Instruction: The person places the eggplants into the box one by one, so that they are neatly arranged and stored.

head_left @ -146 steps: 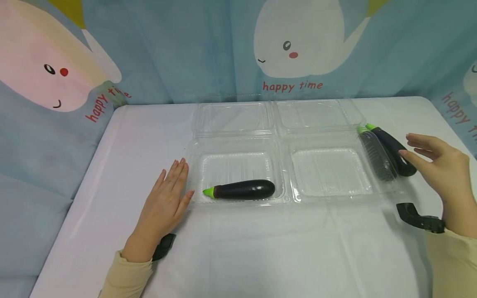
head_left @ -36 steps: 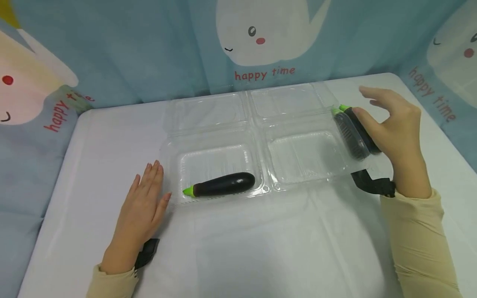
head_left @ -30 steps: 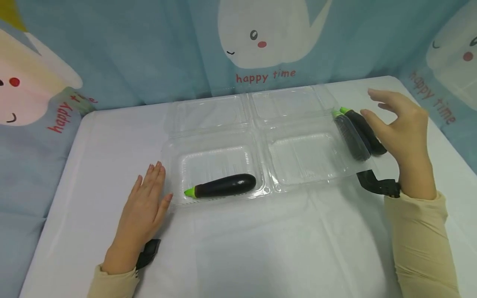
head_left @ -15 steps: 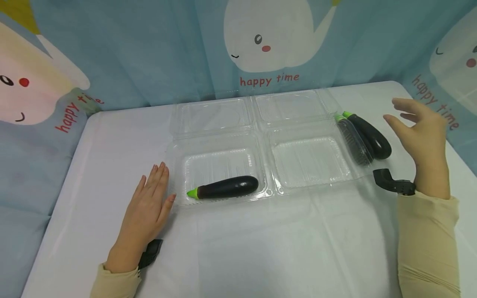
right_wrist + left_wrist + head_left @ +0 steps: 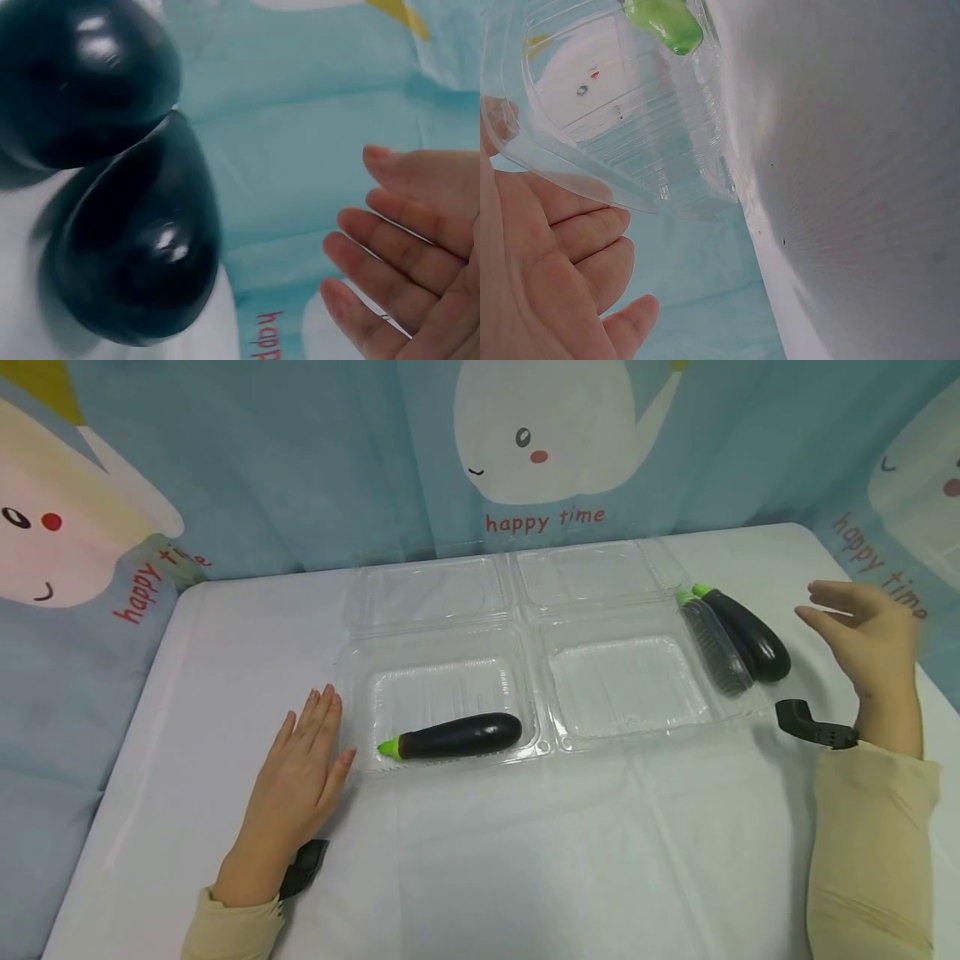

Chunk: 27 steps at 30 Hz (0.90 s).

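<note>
On the near left of the tabletop [image 5: 525, 860], your left hand [image 5: 292, 781] lies beside the left container [image 5: 438, 693], fingers straight and gripping nothing — perhaps to steady that light plastic. Inside, one eggplant [image 5: 461, 737] lies along the near wall, probably since its length suits the long side. The right container [image 5: 630, 685] adjoins; along its right side lie an inner eggplant [image 5: 716, 647], seen through clear plastic, and an outer eggplant [image 5: 761, 647], likely keeping each other from rolling. Your right hand [image 5: 870, 639] hangs apart from them, fingers relaxed, slightly parted, holding nothing. Farther back, both lids [image 5: 431, 593] lie folded away — presumably leaving the containers accessible — before the printed cloth [image 5: 315, 460].
</note>
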Motion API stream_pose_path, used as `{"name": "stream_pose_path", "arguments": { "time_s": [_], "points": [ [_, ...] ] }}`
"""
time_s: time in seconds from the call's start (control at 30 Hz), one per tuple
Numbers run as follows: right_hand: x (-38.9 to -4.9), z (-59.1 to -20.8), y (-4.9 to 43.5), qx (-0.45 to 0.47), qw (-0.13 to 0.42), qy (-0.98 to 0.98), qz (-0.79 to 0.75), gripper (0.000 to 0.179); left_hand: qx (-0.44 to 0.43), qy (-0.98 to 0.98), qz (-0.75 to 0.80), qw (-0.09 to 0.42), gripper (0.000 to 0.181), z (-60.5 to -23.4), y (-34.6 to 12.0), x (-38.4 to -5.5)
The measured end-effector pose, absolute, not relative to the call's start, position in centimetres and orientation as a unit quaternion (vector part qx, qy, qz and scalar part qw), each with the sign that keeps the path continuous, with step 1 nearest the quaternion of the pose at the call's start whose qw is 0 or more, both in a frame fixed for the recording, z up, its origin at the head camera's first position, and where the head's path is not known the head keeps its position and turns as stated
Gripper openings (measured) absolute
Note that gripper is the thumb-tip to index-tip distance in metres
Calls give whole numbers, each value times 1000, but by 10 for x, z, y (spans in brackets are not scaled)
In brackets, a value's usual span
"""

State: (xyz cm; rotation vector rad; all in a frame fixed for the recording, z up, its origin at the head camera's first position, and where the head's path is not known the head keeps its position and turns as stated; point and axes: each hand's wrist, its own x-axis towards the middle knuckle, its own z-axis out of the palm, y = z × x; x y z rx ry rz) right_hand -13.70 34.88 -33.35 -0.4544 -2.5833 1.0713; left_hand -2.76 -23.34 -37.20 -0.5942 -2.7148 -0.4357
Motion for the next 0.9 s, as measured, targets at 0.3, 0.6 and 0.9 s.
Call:
{"name": "stream_pose_path", "arguments": {
  "time_s": [0.3,0.6,0.9],
  "points": [
    [-162,-389,392,-104,91,-919,369,51,-209,-951,-154,167,68,-373,-234,-28],
    [-165,-400,390,-79,44,-923,375,56,-211,-950,-153,171,68,-372,-233,-28],
    [-147,-364,351,-76,-21,-942,326,70,-208,-952,-154,164,69,-372,-233,-28]
  ]
}}
